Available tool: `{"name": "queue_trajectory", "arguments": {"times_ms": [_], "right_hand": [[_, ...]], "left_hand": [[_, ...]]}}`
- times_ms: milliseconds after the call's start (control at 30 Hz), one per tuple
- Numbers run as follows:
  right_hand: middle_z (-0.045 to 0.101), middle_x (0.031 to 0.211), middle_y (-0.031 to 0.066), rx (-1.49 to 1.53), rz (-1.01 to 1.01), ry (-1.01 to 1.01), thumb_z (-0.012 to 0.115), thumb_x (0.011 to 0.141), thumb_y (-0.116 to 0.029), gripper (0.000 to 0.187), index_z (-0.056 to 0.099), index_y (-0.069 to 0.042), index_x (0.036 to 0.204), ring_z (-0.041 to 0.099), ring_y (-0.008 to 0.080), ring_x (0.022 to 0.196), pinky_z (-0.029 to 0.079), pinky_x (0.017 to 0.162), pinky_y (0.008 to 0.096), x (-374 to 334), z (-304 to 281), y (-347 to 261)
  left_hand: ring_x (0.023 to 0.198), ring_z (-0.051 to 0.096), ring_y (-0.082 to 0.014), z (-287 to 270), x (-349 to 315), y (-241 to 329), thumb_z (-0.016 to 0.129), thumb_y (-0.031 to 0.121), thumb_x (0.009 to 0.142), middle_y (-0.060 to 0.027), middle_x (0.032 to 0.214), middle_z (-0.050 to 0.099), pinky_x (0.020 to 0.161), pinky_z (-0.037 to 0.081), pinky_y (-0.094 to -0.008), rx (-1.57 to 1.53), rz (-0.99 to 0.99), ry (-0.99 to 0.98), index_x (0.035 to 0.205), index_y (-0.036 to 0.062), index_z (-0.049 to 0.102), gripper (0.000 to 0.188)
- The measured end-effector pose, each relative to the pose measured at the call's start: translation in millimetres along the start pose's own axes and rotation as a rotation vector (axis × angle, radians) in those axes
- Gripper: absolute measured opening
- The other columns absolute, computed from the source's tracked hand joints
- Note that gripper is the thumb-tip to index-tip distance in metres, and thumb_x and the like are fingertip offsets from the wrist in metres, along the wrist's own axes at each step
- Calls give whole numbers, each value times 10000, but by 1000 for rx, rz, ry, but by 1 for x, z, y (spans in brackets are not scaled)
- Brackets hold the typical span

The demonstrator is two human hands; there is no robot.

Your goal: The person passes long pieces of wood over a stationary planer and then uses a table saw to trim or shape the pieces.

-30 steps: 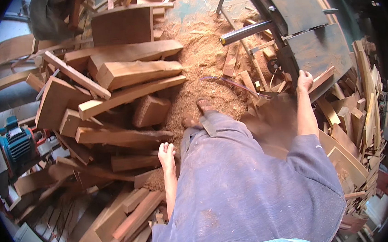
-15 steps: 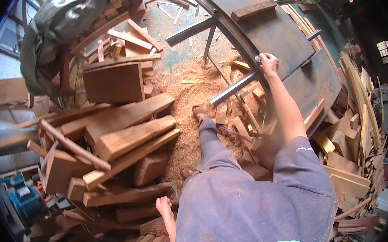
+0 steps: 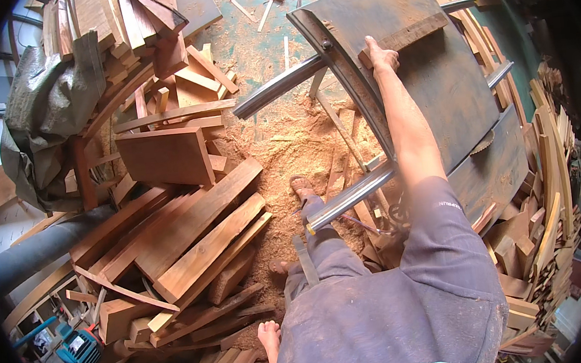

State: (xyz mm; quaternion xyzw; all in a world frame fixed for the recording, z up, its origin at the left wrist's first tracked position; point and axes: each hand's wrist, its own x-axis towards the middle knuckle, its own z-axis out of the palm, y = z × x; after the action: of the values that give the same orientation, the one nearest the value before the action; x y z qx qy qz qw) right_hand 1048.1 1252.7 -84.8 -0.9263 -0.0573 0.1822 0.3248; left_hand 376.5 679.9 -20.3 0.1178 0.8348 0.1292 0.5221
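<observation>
My right hand (image 3: pixel 382 54) grips the near-left end of a brown wooden block (image 3: pixel 416 34). The block lies on the dusty grey metal top of a machine table (image 3: pixel 428 93), and my right forearm reaches across the table's front edge. Along that edge runs a dark metal rail (image 3: pixel 346 69), with two shiny bars (image 3: pixel 351 199) jutting out toward me. A thin curved piece (image 3: pixel 483 147) stands up at the seam in the top; I cannot tell what it is. My left hand (image 3: pixel 270 339) hangs low beside my body, fingers curled, nothing visible in it.
Thick timber offcuts (image 3: pixel 204 223) are stacked at my left. Sawdust (image 3: pixel 281 148) covers the floor around my feet. A grey tarp (image 3: pixel 57 119) drapes a loaded wood stack at far left. A teal motor (image 3: pixel 78 349) stands lower left. More scrap wood (image 3: pixel 524 244) lies right of the table.
My right hand has moved from the front rail up onto the wooden block's end. The view has shifted, and my left hand still hangs at my side.
</observation>
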Motion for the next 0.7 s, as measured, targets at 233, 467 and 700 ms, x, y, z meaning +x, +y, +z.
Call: {"name": "queue_trajectory", "arguments": {"times_ms": [233, 467, 700], "right_hand": [[687, 1117, 122, 648, 138, -331, 860, 750, -232, 569, 626, 50, 1184, 714, 238, 926, 633, 689, 447, 58, -17, 23], [651, 1216, 140, 910, -80, -1084, 743, 863, -249, 591, 532, 42, 1332, 673, 257, 1096, 568, 961, 414, -82, -160, 92], [651, 1173, 149, 231, -80, -1610, 843, 688, -377, 809, 526, 23, 1317, 671, 251, 1044, 576, 875, 379, -300, -218, 148]], "left_hand": [[795, 590, -74, 46, 29, 47, 657, 96, 926, 44, 875, 576, 667, 468, -257, -174, 61, -57, 923, 124, 522, 138], [1242, 617, -259, 109, 64, 100, 717, 131, 938, -245, 1463, 544, 1058, 489, -354, -33, 430, -116, 1452, -80, 465, 610], [1236, 611, -228, 121, 10, 216, 702, 184, 974, -192, 1381, 616, 1010, 521, -347, -275, 679, -346, 1400, -68, 525, 527]]}}
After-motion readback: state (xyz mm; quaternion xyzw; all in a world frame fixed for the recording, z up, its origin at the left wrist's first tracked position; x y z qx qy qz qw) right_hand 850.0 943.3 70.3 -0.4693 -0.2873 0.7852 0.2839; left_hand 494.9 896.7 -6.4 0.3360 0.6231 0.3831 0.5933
